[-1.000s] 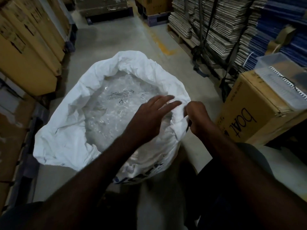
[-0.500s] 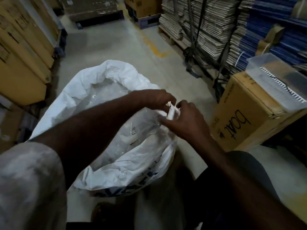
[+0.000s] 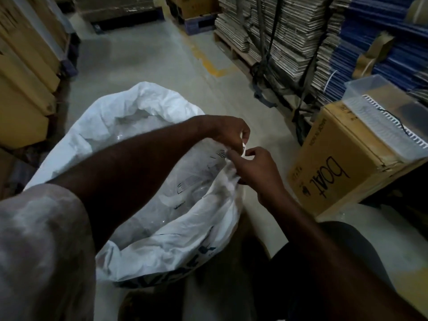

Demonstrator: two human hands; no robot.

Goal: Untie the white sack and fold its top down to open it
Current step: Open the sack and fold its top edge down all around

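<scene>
The white sack (image 3: pixel 139 107) stands on the floor with its mouth wide and its top rolled outward. Clear plastic packets (image 3: pixel 185 181) fill the inside. At the sack's right rim, my left hand (image 3: pixel 231 133) reaches across the opening and pinches a small white strip of the sack's edge (image 3: pixel 243 152). My right hand (image 3: pixel 252 170) meets it from below, fingers closed on the same bunched rim. My left forearm hides part of the sack's inside.
A brown "boat" carton (image 3: pixel 342 167) with a clear plastic tray (image 3: pixel 379 100) on top sits close at the right. Stacked flattened cardboard (image 3: pixel 278 35) and blue sheets (image 3: pixel 382 42) stand behind it. Yellow cartons (image 3: pixel 25 72) line the left. Grey concrete floor (image 3: pixel 148 59) runs ahead.
My left hand left the packets inside the sack and joined my right hand at the right rim, where both now pinch the edge. The view shifted down and left.
</scene>
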